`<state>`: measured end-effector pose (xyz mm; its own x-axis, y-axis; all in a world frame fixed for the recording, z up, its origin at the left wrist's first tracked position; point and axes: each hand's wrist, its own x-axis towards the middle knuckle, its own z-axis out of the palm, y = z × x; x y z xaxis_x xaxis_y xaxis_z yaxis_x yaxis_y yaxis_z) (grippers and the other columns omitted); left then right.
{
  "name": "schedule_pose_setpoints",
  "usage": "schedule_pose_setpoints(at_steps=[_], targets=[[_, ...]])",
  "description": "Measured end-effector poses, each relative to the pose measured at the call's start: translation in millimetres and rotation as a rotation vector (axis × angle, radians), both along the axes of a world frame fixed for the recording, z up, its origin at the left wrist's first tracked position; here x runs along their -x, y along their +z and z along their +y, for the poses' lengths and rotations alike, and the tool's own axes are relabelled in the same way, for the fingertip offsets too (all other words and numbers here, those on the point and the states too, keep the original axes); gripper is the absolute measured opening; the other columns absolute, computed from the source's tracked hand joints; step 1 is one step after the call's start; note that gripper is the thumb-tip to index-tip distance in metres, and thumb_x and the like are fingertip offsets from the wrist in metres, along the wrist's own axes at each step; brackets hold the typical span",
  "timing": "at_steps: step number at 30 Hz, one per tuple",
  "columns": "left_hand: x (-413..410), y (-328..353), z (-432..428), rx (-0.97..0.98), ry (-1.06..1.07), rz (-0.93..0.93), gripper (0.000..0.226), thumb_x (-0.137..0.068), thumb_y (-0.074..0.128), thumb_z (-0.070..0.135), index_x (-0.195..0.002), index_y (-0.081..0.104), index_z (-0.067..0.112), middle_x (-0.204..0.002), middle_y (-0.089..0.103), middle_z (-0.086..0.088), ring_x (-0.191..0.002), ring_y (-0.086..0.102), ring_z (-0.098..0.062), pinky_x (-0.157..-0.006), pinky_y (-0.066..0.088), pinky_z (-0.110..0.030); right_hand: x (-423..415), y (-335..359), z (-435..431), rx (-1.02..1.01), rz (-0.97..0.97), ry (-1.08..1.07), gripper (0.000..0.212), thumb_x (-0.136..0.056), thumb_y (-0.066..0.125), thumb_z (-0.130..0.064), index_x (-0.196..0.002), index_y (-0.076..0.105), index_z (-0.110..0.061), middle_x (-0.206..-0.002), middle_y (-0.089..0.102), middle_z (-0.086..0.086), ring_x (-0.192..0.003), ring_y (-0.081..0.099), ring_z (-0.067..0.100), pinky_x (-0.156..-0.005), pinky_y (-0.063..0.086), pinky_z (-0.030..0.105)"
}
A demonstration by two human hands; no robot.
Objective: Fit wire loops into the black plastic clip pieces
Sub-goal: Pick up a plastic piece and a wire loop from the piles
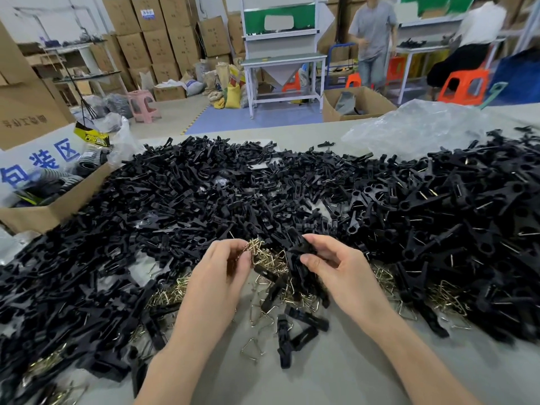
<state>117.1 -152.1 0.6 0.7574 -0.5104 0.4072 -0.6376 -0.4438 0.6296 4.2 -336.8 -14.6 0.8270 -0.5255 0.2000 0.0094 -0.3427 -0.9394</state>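
Fingers (pixel 244 260) of the left hand (pixel 222 270) pinch tangled gold wire loops (pixel 264 255); the right hand (pixel 336 266), at three o'clock, grips a black plastic clip piece (pixel 301 248). Next, probably: pull one loop free.

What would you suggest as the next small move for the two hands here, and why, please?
Probably tease one loop out of the tangled bunch of wire loops pinched by the left hand and bring it to the black clip piece in the right hand. Both are held close together, and no loop appears seated in that piece yet.
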Motion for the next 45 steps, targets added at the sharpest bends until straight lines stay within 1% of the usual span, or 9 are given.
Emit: schedule_pose_setpoints(at_steps=[3,8,14,19,25,33,37,42,45], targets=[[1.3,-3.4,-1.6,-0.013,-0.038,0.015,0.019,-0.097,0.058,0.02,-0.101,0.054,0.038,-0.099,0.056,0.022,-0.085,0.059,0.007,-0.069,0.046,-0.01,0.1,0.4,0.6,-0.002,0.001,0.002,0.039,-0.094,0.071,-0.023,-0.105,0.059,-0.058,-0.105,0.059,-0.05,-0.107,0.056,-0.02,-0.084,0.043,0.001],[0.8,-5.4,-1.3,-0.037,-0.029,0.0,0.009,-0.097,0.058,0.032,-0.097,0.056,0.041,-0.097,0.061,0.026,-0.089,0.062,0.003,-0.077,0.052,-0.022,0.7,0.7,0.7,-0.005,0.003,-0.005,0.038,-0.093,0.072,-0.024,-0.107,0.061,-0.058,-0.107,0.062,-0.044,-0.106,0.057,-0.018,-0.083,0.041,-0.002],[-1.5,-3.2,-2.2,0.133,-0.018,0.057,0.026,-0.1,0.058,0.017,-0.12,0.063,0.033,-0.098,0.056,0.02,-0.09,0.058,-0.003,-0.075,0.044,-0.007,1.1,0.4,1.1,-0.002,0.011,-0.004,0.036,-0.094,0.071,-0.028,-0.107,0.061,-0.06,-0.112,0.061,-0.043,-0.109,0.057,-0.016,-0.085,0.043,0.006],[1.3,-1.3,-2.4,0.205,-0.018,0.172,0.023,-0.1,0.058,0.018,-0.102,0.063,0.041,-0.097,0.065,0.023,-0.082,0.061,-0.006,-0.068,0.055,-0.022,1.4,0.7,1.4,-0.011,0.007,-0.003,0.037,-0.094,0.071,-0.027,-0.108,0.061,-0.06,-0.112,0.063,-0.041,-0.109,0.057,-0.016,-0.084,0.044,0.004],[1.3,1.6,-2.5,0.314,0.031,0.247,0.013,-0.098,0.062,0.021,-0.095,0.066,0.033,-0.091,0.068,0.023,-0.081,0.063,-0.002,-0.065,0.046,-0.006,1.9,-0.1,1.0,-0.006,0.007,-0.001,0.036,-0.094,0.071,-0.028,-0.108,0.061,-0.06,-0.112,0.062,-0.041,-0.11,0.057,-0.016,-0.086,0.043,0.007],[-3.0,3.0,-2.1,0.412,-0.013,0.43,0.032,-0.102,0.054,0.013,-0.115,0.066,0.041,-0.093,0.068,0.008,-0.08,0.067,-0.013,-0.076,0.054,-0.03,2.6,1.0,1.0,-0.011,0.009,0.001,0.036,-0.094,0.071,-0.026,-0.107,0.061,-0.059,-0.11,0.062,-0.043,-0.109,0.056,-0.018,-0.082,0.041,-0.001],[-1.3,3.2,-2.6,0.385,0.027,0.438,0.027,-0.104,0.051,0.019,-0.104,0.068,0.039,-0.088,0.072,0.004,-0.082,0.071,-0.007,-0.064,0.051,-0.011,2.1,1.1,0.9,-0.002,0.012,0.001,0.036,-0.094,0.071,-0.026,-0.109,0.061,-0.058,-0.11,0.063,-0.042,-0.108,0.057,-0.017,-0.083,0.043,0.001],[2.9,4.9,-3.7,0.369,0.042,0.389,0.017,-0.102,0.053,0.026,-0.099,0.067,0.036,-0.088,0.073,0.013,-0.069,0.063,-0.011,-0.055,0.049,-0.013,1.9,0.5,0.3,0.003,0.003,0.005,0.036,-0.094,0.071,-0.025,-0.108,0.061,-0.057,-0.111,0.06,-0.046,-0.108,0.055,-0.019,-0.083,0.04,-0.003],[4.0,5.9,-3.6,0.338,0.054,0.302,0.011,-0.097,0.062,0.03,-0.095,0.07,0.036,-0.094,0.065,0.02,-0.08,0.061,-0.005,-0.067,0.046,-0.008,2.0,-0.6,-0.5,0.0,0.001,0.011,0.037,-0.094,0.071,-0.025,-0.108,0.06,-0.057,-0.11,0.059,-0.047,-0.108,0.055,-0.02,-0.082,0.039,-0.004]])
